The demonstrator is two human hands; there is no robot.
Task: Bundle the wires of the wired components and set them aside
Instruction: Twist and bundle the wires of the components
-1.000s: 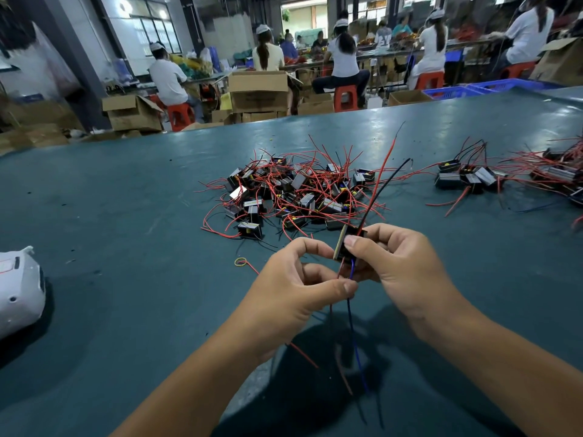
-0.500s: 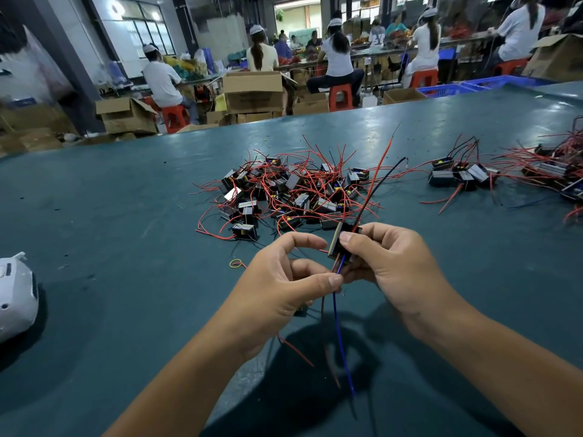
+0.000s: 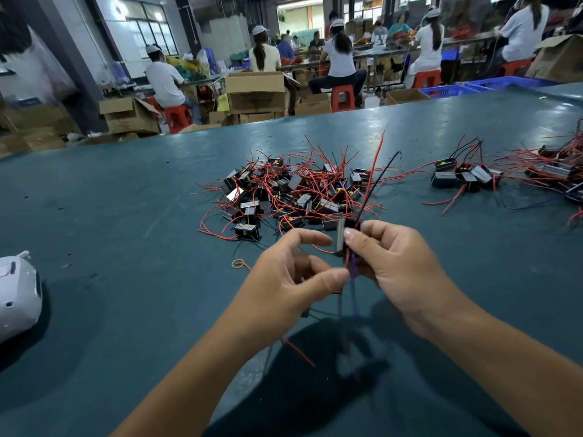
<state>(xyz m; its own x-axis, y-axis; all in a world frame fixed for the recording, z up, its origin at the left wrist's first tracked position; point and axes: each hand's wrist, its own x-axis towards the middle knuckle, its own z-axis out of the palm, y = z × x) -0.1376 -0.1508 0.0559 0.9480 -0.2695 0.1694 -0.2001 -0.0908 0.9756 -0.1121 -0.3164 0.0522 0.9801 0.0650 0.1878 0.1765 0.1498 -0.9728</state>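
My right hand (image 3: pixel 397 266) grips a small black wired component (image 3: pixel 341 239) above the green table (image 3: pixel 110 222). A red wire (image 3: pixel 373 171) and a black wire (image 3: pixel 380 178) rise from it. My left hand (image 3: pixel 290 279) pinches the blue and red wires (image 3: pixel 352 288) hanging below the component. Just beyond my hands lies a heap of loose components (image 3: pixel 290 193) tangled in red wires. A second group of components (image 3: pixel 463 176) lies at the right.
A yellow rubber band (image 3: pixel 238 264) lies on the table left of my hands. A white device (image 3: pixel 17 291) sits at the left edge. More wired parts (image 3: pixel 558 171) are at the far right. Cardboard boxes (image 3: pixel 255 91) and seated workers are beyond the table.
My left hand has slid up the hanging wires towards the component, and the wires below are blurred with movement. My right hand keeps its grip.
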